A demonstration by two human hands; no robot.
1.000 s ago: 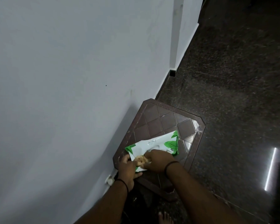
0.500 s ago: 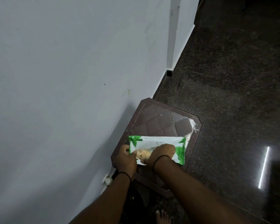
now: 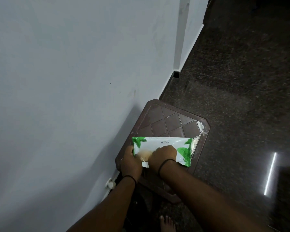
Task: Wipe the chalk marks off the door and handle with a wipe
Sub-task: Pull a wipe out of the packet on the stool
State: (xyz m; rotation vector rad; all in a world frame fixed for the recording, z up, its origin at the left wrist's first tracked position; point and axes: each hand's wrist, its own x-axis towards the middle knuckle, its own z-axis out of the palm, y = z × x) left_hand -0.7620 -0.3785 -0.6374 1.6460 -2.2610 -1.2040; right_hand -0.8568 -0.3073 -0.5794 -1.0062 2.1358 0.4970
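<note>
A white and green pack of wipes lies on a low brown stool by the wall. My left hand grips the pack's left end. My right hand rests on top of the pack with its fingers curled at the middle, where the flap sits; what the fingertips pinch is hidden. A small white tab sticks out at the pack's near edge between my hands. No door or handle is in view.
A pale wall fills the left side, with a white fitting near its base. Dark polished floor spreads to the right. A wall corner stands farther back. My bare foot shows at the bottom.
The pack has turned from tilted to lying flat and square across the stool. My right hand has slid onto the pack's middle; my left hand keeps hold of the left end.
</note>
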